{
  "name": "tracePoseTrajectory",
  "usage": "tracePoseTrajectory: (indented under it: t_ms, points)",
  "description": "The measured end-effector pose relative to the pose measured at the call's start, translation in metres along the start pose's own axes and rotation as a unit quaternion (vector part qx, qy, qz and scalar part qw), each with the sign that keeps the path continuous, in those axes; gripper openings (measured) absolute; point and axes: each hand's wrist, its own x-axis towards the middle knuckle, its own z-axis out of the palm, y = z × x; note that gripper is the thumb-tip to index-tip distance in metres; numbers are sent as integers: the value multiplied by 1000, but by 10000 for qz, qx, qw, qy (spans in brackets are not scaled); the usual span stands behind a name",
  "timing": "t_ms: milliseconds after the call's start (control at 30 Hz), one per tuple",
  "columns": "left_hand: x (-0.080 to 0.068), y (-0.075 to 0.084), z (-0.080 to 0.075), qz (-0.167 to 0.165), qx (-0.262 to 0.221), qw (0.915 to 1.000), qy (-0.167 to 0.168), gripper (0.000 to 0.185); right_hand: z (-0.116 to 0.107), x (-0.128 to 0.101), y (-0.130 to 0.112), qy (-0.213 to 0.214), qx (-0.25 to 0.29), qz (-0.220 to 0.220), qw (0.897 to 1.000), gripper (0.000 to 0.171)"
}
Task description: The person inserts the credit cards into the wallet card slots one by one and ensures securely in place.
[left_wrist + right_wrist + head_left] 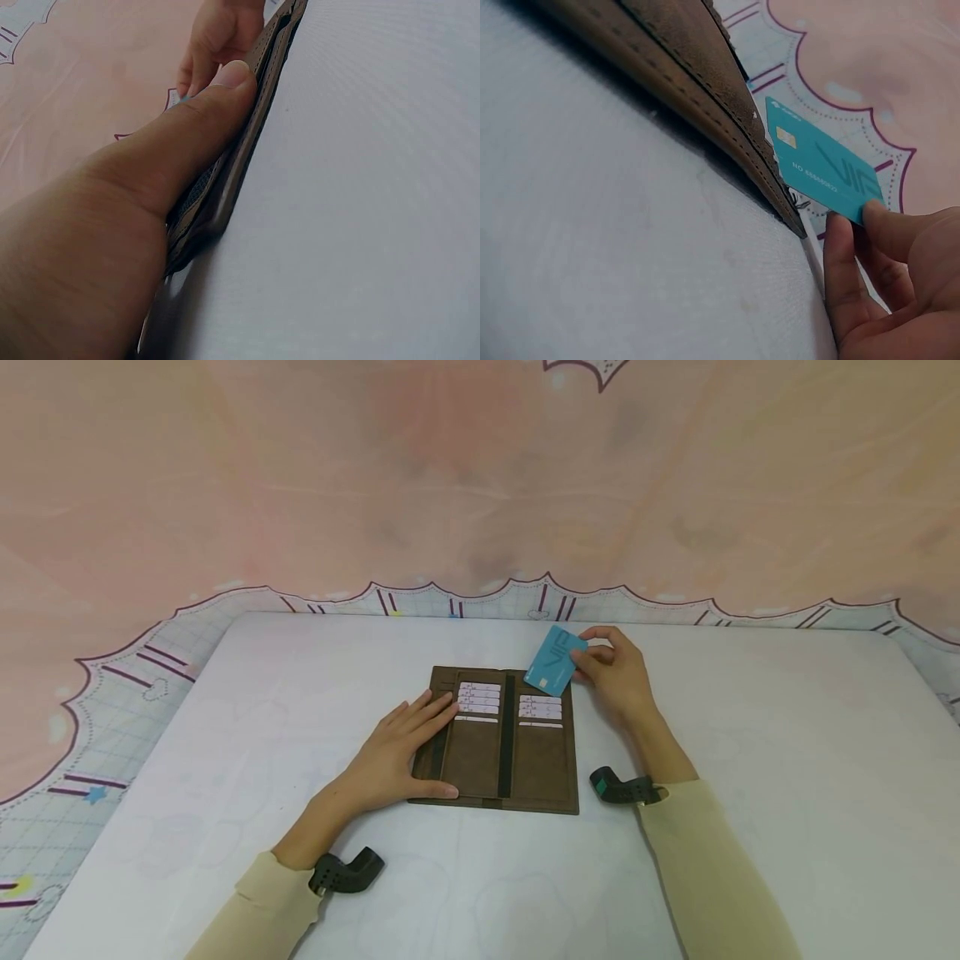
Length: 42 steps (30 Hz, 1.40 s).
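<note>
One brown wallet (498,743) lies open, flat on the white table (750,760). Seven white cards sit in its slots: four left, three right. One teal card (556,660), pinched in the right hand (617,675), is tilted over the wallet's far right corner. Left hand (397,752) lies flat, fingers straight, pressing the wallet's left panel. Two black wrist mounts. Pink patterned cloth (480,477) behind the table.

brown wallet (498,752), teal card (555,660), white table (750,760)
</note>
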Motion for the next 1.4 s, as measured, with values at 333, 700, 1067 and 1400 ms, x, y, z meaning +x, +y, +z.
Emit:
tracePoseTrajectory:
  t_ms: [333, 700, 1067, 1400]
  points:
    - [-1, 1, 0, -27, -9, 10000, -25, 105, -1, 0, 1, 11, -441, -31, 9990, 28]
    - [-1, 3, -2, 8, -62, 10000, 5, 105, 2, -1, 1, -132, -1234, -443, 9913, 30]
    - [-1, 3, -2, 30, -79, 9999, 55, 104, 9, -2, -1, -240, -1801, -501, 9821, 34]
    - [0, 2, -2, 26, -97, 9999, 18, 103, 9, -1, 0, -327, -1922, -541, 9793, 33]
